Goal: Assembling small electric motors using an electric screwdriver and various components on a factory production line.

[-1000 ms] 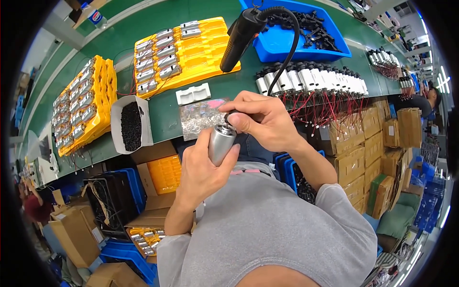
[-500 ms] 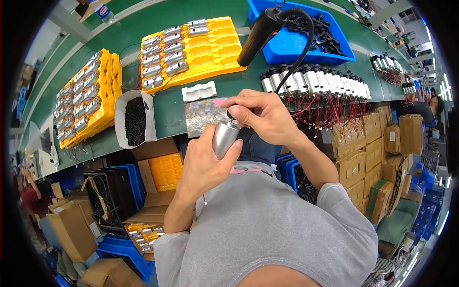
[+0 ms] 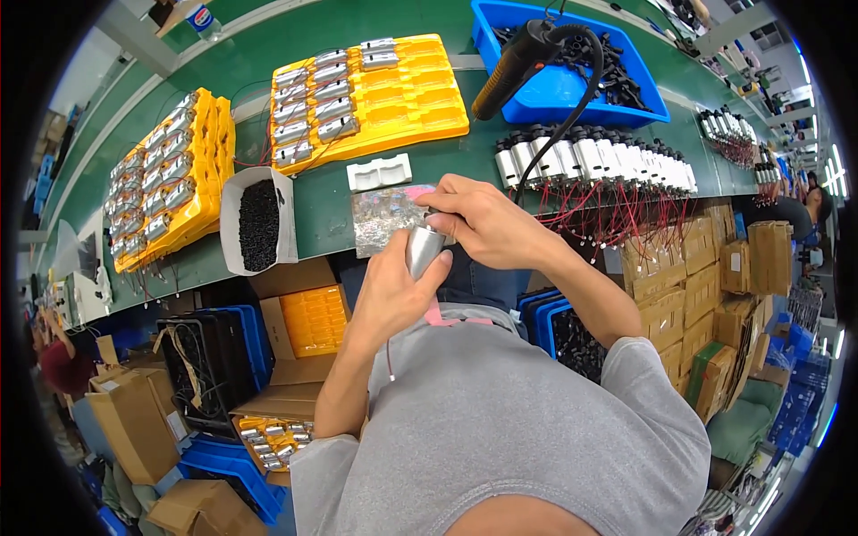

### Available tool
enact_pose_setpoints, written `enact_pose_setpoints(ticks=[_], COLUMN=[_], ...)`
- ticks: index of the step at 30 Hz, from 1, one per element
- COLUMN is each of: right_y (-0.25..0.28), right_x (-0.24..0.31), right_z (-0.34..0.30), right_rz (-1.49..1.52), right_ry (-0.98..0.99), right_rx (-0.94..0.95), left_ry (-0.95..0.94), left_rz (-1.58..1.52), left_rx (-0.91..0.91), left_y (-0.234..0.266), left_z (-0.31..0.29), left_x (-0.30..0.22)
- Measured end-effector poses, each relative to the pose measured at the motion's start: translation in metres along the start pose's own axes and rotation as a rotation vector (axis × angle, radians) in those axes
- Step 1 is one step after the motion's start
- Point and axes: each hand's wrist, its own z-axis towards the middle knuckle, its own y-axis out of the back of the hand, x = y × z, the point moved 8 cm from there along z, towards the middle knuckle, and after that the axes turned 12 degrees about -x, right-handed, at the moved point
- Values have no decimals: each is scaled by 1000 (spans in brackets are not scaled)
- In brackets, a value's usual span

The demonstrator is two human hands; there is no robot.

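Observation:
My left hand [image 3: 384, 293] is wrapped round a silver cylindrical motor [image 3: 423, 252], held tilted above my lap at the bench edge. A thin wire hangs down by my left wrist. At the motor's upper end, my right hand [image 3: 490, 223] pinches a small black part between thumb and fingers. Those fingers cover most of the part, so whether it sits on the shaft is hard to tell. Just beyond the hands lies a scuffed, silvery mat [image 3: 380, 219] on the bench, with a white notched holder [image 3: 380, 173] behind it.
A dark power screwdriver [image 3: 513, 71] hangs on a cable ahead. Yellow trays [image 3: 416, 94] hold motors. Small black pieces fill a white box [image 3: 284, 219]. Black parts lie in a blue bin [image 3: 545, 94]. Motors with black tops [image 3: 585, 156] stand in rows, red wires trailing.
My right fingers have come down closer over the motor's top end and now hide more of the black part. My left hand keeps its hold.

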Motion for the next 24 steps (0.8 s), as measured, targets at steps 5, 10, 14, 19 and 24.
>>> enact_pose_setpoints(ticks=[5, 10, 14, 19, 24], right_y=[-29, -58, -71, -83, -89], right_x=[-40, -70, -86, -107, -124], right_z=[34, 80, 88, 86, 89], right_rz=[7, -247, -315, -300, -278], right_ry=[-133, -118, -192, -228, -264], right_rx=[84, 132, 126, 98, 147], left_ry=[99, 14, -135, -149, -166], left_rz=[-155, 185, 516, 590, 663], left_rx=[-284, -432, -593, -623, -620], left_y=[-2, -3, -7, -15, -20], left_z=[21, 59, 67, 72, 78], left_x=[40, 56, 54, 54, 58])
